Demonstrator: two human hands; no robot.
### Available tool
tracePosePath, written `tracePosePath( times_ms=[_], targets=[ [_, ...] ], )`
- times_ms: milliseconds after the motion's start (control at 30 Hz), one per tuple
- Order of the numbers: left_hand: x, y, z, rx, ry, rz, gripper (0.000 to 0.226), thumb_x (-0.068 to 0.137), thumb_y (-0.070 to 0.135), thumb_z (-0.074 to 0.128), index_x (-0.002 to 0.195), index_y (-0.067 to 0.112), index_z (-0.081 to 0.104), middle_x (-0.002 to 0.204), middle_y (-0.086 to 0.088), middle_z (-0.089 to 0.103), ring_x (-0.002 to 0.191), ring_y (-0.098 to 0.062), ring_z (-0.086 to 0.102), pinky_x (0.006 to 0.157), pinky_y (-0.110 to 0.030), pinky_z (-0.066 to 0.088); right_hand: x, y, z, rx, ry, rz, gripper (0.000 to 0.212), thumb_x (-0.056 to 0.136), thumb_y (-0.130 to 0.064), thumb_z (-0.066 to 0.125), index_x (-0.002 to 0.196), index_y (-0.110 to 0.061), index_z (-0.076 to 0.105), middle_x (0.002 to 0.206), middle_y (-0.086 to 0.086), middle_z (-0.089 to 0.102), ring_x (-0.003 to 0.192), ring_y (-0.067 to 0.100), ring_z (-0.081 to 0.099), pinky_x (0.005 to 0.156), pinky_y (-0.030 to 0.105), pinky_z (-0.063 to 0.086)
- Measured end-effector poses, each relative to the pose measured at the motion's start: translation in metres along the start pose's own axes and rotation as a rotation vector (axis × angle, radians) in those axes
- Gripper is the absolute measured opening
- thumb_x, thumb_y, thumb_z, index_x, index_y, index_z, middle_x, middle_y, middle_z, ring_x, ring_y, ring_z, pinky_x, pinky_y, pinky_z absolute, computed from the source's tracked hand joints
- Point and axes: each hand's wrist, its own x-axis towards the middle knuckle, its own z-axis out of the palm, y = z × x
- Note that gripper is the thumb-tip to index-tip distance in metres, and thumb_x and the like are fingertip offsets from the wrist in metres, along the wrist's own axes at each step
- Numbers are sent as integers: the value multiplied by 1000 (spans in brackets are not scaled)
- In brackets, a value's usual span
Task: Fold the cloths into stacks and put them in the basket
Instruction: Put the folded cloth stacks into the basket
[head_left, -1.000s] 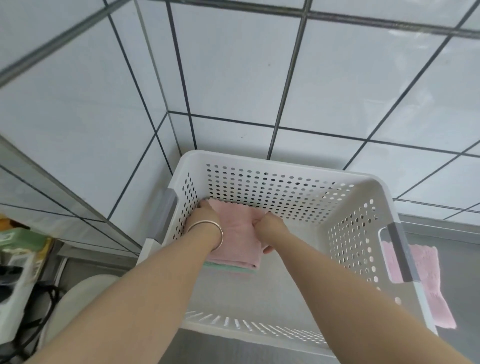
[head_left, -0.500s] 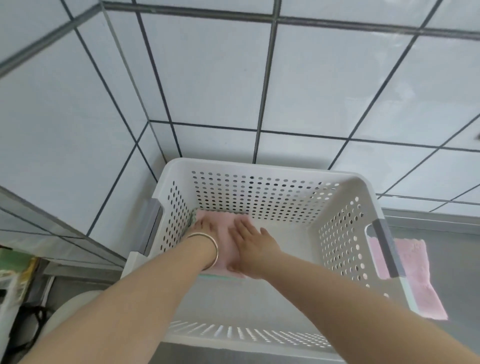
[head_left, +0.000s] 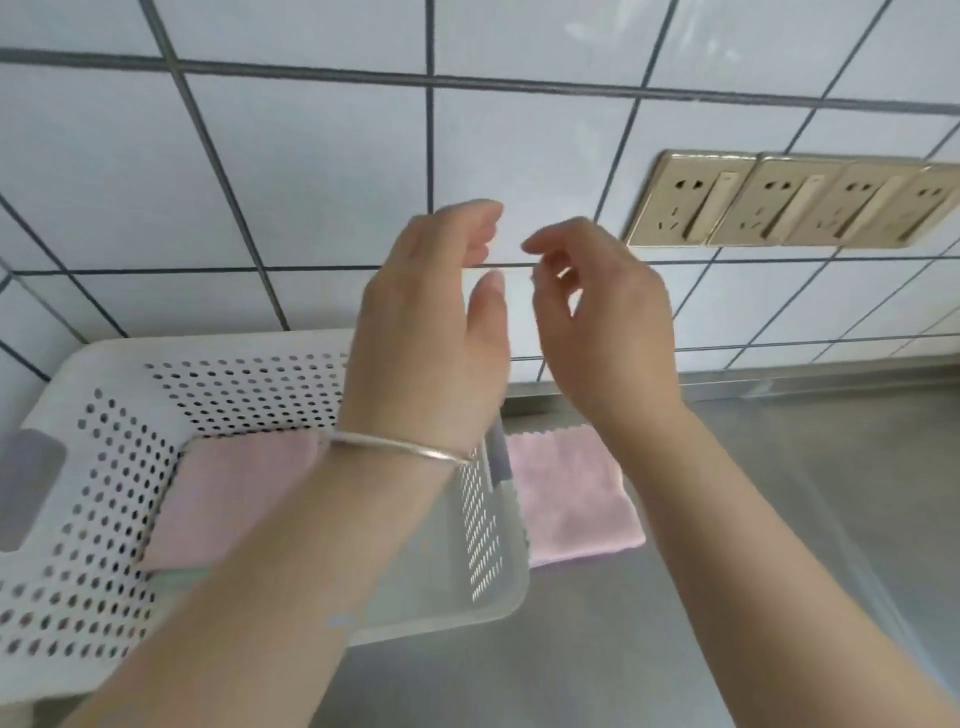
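Pink folded cloths (head_left: 228, 499) lie in the white basket (head_left: 93, 478); your left hand (head_left: 426, 332) and right hand (head_left: 608, 322) hang relaxed, holding nothing.

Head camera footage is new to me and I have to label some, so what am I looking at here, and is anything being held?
The view comes from a camera worn on a person's head, looking down at their own arms. The left hand, with a bracelet at the wrist, and the right hand are raised in front of a tiled wall, fingers relaxed, holding nothing. Below sits a white basket with a folded pink cloth inside. Another pink cloth lies on the steel counter beside the basket. Wall sockets show at the upper right.
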Motion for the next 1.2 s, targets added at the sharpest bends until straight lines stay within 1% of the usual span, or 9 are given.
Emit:
tracePosePath(
  times_ms=[67,200,300,400,567,700,900,1100,1200],
  targets=[
    [-39,31,47,-226,44,-53,39,84,9,44,121,17,52,120,9,55,112,0,51,98,-11,37,-20,51,-6,95,87,261,17,89,-15,50,103,-18,59,92,-8,60,78,11,57,70,28,46],
    [-108,27,147,-265,-141,-286,55,81,31,28,131,14,44,137,4,45,130,-6,36,108,-12,23,-73,152,19,-56,-363,746,39,91,-33,50,126,-15,46,126,4,49,114,21,49,90,33,42],
    [-132,-24,201,-8,-250,-531,63,85,39,28,141,11,29,151,-3,26,142,-19,20,117,-26,13,-110,192,45,-176,-680,771,49,92,-39,45,129,-7,41,129,12,45,119,28,42,99,35,35],
    [-142,-72,219,266,-310,-802,68,88,30,49,145,12,16,154,-10,15,142,-26,16,117,-37,18,-131,203,58,-55,-679,928,52,92,-41,43,128,-4,40,128,14,43,122,33,40,100,39,35],
    [-154,-98,230,331,-233,-1095,76,83,45,55,142,11,22,147,-15,29,132,-32,34,108,-41,31,-130,222,62,-61,-779,930,52,97,-43,32,133,-7,40,131,16,43,121,34,39,103,39,33],
    [-151,-110,238,275,-178,-1176,72,81,52,55,131,2,40,131,-21,47,119,-35,47,102,-41,38,-121,229,65,97,-748,1116,63,92,-52,37,130,-3,44,130,17,47,120,31,45,99,37,36],
    [-133,-102,238,261,-322,-1247,63,92,52,34,120,-2,49,125,-23,54,113,-37,53,93,-38,41,-120,233,45,246,-751,1221,63,90,-55,39,125,-3,52,125,16,55,100,28,52,92,34,40],
    [-115,-34,221,19,-222,-1084,51,94,44,36,113,0,51,120,-21,55,110,-37,53,93,-40,43,-101,205,-17,311,-547,1121,44,92,-48,40,105,-9,58,99,9,57,88,25,50,80,32,37],
    [-97,19,192,-141,-160,-885,38,93,41,42,103,5,53,105,-12,59,102,-33,56,77,-30,42,-83,178,-55,356,-442,1064,45,88,-55,41,93,-13,57,90,6,60,88,28,56,83,37,44]
  ],
)
